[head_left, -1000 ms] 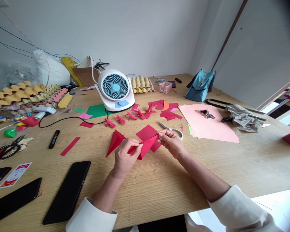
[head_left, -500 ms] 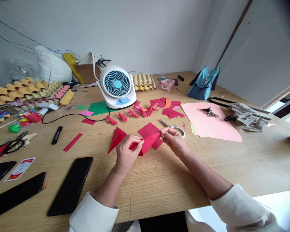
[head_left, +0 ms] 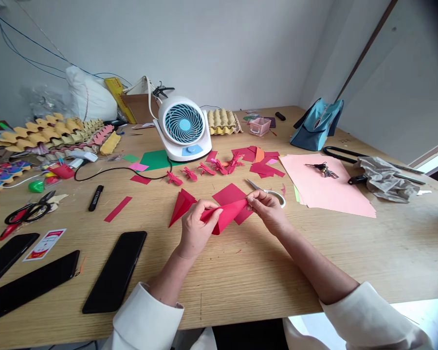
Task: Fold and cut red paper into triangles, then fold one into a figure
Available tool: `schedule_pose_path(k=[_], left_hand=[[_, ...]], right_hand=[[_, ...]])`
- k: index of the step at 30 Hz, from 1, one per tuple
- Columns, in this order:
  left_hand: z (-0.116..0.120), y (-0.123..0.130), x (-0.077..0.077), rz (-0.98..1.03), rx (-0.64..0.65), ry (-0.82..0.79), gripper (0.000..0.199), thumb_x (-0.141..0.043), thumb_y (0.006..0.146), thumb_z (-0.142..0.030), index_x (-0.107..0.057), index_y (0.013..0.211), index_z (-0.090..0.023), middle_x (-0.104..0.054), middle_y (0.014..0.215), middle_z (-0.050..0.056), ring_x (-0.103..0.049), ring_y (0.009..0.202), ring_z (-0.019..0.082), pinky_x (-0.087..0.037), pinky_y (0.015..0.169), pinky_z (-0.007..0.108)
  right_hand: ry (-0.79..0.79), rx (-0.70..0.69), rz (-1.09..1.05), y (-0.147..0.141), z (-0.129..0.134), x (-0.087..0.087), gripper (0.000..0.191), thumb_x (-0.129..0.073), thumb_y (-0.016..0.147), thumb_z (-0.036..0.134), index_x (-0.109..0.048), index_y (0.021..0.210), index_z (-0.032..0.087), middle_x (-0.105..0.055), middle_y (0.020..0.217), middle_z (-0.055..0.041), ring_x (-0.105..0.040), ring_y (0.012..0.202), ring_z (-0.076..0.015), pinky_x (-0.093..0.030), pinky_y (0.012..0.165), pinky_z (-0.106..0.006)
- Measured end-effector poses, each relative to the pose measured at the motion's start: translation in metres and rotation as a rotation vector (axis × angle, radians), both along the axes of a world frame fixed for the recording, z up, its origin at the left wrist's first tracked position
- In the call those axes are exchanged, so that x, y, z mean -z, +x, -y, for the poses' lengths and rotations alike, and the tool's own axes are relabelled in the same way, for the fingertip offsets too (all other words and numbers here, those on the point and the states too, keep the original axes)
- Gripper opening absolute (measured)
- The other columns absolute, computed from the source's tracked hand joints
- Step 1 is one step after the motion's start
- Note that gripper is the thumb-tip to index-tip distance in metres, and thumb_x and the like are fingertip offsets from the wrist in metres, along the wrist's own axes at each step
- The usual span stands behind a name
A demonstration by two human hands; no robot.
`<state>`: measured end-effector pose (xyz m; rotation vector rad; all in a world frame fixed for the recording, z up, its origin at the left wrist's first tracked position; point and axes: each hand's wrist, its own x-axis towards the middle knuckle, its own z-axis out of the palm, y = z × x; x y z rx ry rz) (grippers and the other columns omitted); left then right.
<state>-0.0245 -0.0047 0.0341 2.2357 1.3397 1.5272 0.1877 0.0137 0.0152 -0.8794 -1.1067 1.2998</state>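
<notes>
A folded sheet of red paper (head_left: 229, 214) is stretched between my two hands just above the table. My left hand (head_left: 198, 224) pinches its left end between thumb and fingers. At the pointed right end, my right hand (head_left: 265, 208) grips the tip. Behind it lie flat red paper squares (head_left: 229, 193), partly covered by the held sheet. A red folded paper triangle (head_left: 181, 206) rests beyond my left hand. Scissors with pale handles (head_left: 277, 196) lie just past my right hand. Several small red folded paper figures (head_left: 206, 168) stand in a row farther back.
A white fan (head_left: 184, 129) stands at the back, its black cord running left. Phones (head_left: 115, 272), a black marker (head_left: 96, 198) and black-handled scissors (head_left: 31, 212) lie on the left. Pink sheets (head_left: 324, 189) with keys (head_left: 323, 169) and a blue bag (head_left: 317, 125) are on the right.
The view has shifted slightly, so the table's things appear farther right. Both hands keep hold of the red paper, with hardly any change in their grip.
</notes>
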Motion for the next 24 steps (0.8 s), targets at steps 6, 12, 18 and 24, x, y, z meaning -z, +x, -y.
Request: schedule_pose_path(k=[6,12,18,24], left_hand=[[-0.001,-0.001,0.000,0.004,0.004,-0.036,0.018,-0.068,0.082,-0.021,-0.060,0.099,-0.022,-0.071,0.085,0.001,-0.069,0.078,0.015,-0.053,0.079,0.028],[-0.001,-0.003,-0.006,-0.029,0.062,-0.212,0.018,-0.068,0.081,-0.019,-0.061,0.097,-0.022,-0.071,0.081,-0.001,-0.067,0.077,0.015,-0.051,0.079,0.029],[0.001,-0.003,-0.008,-0.093,0.181,-0.475,0.006,-0.064,0.082,-0.020,-0.061,0.088,-0.021,-0.068,0.082,-0.002,-0.065,0.077,0.012,-0.048,0.074,0.024],[0.000,-0.001,0.005,-0.172,0.219,-0.655,0.004,-0.062,0.082,-0.020,-0.060,0.084,-0.022,-0.066,0.076,-0.004,-0.062,0.071,0.012,-0.046,0.067,0.024]], right_hand=[[0.070,-0.017,0.104,0.003,-0.003,0.000,0.026,-0.075,0.076,0.044,-0.064,0.077,0.021,-0.060,0.069,0.0004,-0.052,0.062,-0.0125,-0.042,0.061,-0.027],[0.179,-0.138,0.340,0.016,-0.002,-0.002,0.017,-0.066,0.084,0.035,-0.061,0.092,0.021,-0.060,0.078,-0.0002,-0.053,0.069,-0.0130,-0.042,0.063,-0.026],[0.262,-0.363,0.740,0.034,0.011,-0.013,0.014,-0.053,0.091,0.026,-0.063,0.099,0.020,-0.064,0.087,-0.0029,-0.057,0.078,-0.0145,-0.044,0.070,-0.027],[0.220,-0.508,0.896,0.034,0.016,-0.015,0.024,-0.046,0.092,0.020,-0.066,0.104,0.021,-0.069,0.094,-0.0022,-0.058,0.079,-0.0140,-0.044,0.067,-0.025]])
